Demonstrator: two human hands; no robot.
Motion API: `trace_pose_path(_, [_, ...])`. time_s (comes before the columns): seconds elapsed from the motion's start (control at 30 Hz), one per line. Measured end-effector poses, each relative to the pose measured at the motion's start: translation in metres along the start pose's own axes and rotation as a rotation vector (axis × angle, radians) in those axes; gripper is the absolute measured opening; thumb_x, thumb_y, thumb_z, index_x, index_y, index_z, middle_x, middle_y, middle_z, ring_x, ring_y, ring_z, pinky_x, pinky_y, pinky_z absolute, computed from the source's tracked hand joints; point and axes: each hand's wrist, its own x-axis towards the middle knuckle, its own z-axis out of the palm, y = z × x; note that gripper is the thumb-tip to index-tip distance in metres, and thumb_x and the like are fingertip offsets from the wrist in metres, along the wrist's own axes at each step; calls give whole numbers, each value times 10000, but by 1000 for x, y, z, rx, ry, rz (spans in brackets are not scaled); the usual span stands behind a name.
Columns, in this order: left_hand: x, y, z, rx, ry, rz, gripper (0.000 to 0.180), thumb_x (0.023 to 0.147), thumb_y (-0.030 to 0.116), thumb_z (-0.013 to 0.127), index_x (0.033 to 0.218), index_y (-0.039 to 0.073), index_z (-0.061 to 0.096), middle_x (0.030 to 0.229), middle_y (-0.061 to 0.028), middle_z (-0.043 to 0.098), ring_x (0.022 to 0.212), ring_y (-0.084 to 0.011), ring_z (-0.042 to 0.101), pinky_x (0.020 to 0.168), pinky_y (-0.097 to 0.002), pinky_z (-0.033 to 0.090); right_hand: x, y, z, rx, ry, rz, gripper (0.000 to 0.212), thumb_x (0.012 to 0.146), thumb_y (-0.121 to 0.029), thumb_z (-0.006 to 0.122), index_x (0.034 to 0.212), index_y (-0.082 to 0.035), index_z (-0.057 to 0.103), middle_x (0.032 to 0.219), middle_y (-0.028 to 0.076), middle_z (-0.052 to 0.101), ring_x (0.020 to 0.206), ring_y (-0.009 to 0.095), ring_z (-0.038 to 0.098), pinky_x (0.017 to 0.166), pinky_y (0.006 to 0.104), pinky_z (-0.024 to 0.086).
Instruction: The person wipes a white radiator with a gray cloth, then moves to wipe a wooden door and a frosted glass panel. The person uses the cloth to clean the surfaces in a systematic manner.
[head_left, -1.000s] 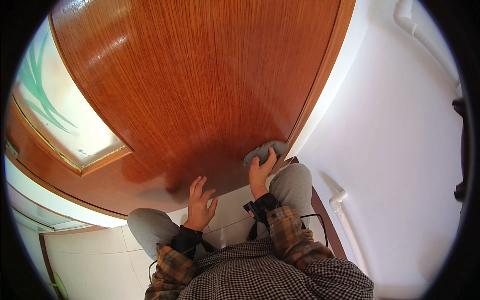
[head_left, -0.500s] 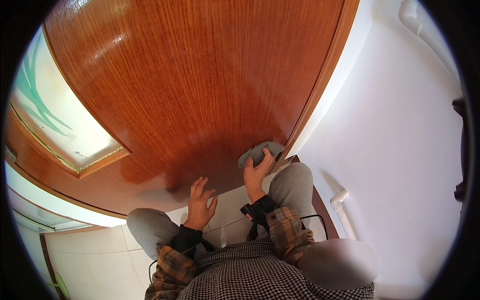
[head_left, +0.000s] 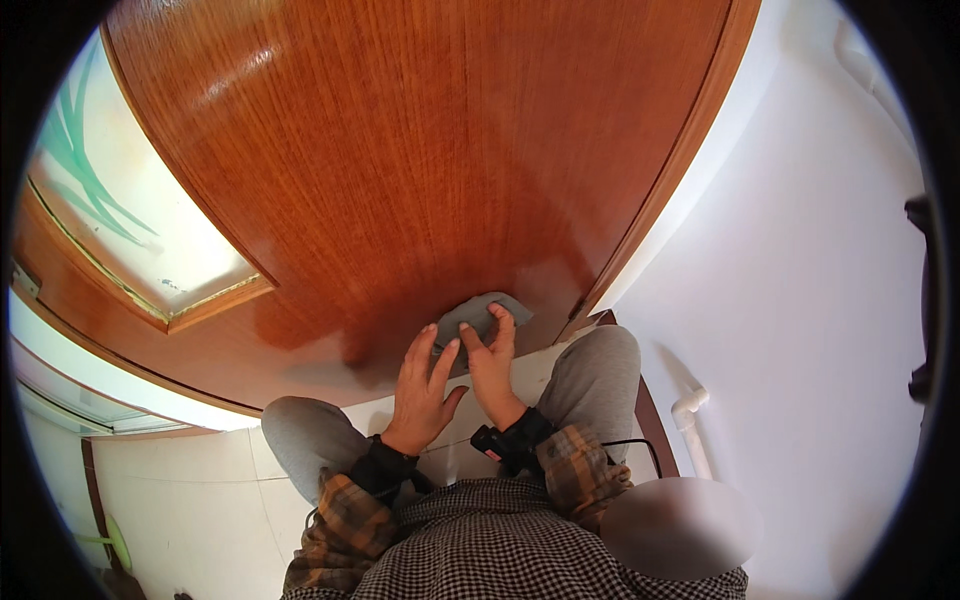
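A folded grey cloth (head_left: 478,312) lies flat against the lower part of a reddish-brown wooden door (head_left: 400,170). My right hand (head_left: 492,365) presses the cloth to the wood, thumb and fingers on its near side. Close beside it on the left is my left hand (head_left: 422,395), its fingers stretched out and its thumb apart. Those left fingertips reach the cloth's left edge; whether they touch it I cannot tell. Nothing shows in the left palm.
A pane with green leaf shapes (head_left: 130,190) is set in the door's left part. White wall with a white pipe (head_left: 690,410) stands on the right. My knees (head_left: 600,380) are bent near the door, above pale floor tiles (head_left: 190,510).
My right hand has slid the cloth leftward along the door, away from the right-hand edge. My left hand has moved slightly right and up, closer to the cloth.
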Motion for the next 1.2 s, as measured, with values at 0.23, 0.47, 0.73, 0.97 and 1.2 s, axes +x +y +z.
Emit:
trace_pose_path(0.23, [31, -9, -4, 260, 25, 31, 779, 741, 22, 796, 1477, 108, 558, 1537, -219, 451, 1387, -431, 468, 1036, -498, 454, -17, -47, 0, 480, -185, 429, 497, 1097, -277, 500, 1547, -71, 454, 1479, 110, 476, 1361, 227, 449, 1132, 362, 373])
trace_pose_path(0.47, [21, -19, -27, 315, 151, 7, 682, 645, -46, 731, 1311, 78, 653, 1324, -181, 561, 1240, -404, 542, 995, -496, 472, -14, -61, -10, 183, -495, 232, 422, 1124, -217, 445, 1491, -34, 544, 1528, 95, 513, 1378, 204, 507, 1105, 347, 437])
trace_pose_path(0.73, [7, -47, -74, 410, 526, -177, 623, 654, 2, 815, 1240, 52, 610, 1231, -189, 568, 1195, -419, 551, 991, -518, 467, 7, -91, -29, 158, -591, 46, 307, 1108, -136, 506, 1325, 30, 646, 1290, 146, 698, 1186, 237, 687, 1034, 365, 527])
trace_pose_path(0.97, [-12, -79, -63, 488, 876, -467, 696, 702, 56, 865, 1295, -43, 515, 1201, -237, 551, 1144, -442, 562, 955, -490, 471, 33, -129, -90, 23, -282, -47, 276, 1109, -146, 526, 1243, 44, 675, 1167, 135, 736, 1065, 218, 720, 963, 340, 553])
trace_pose_path(1.2, [23, -38, 5, 367, 456, -218, 662, 666, 79, 864, 1269, 24, 594, 1178, -230, 557, 1131, -436, 560, 968, -495, 451, 23, -116, -96, -8, -302, 1, 256, 1102, -142, 541, 1217, 38, 682, 1127, 110, 738, 1033, 194, 710, 950, 329, 547])
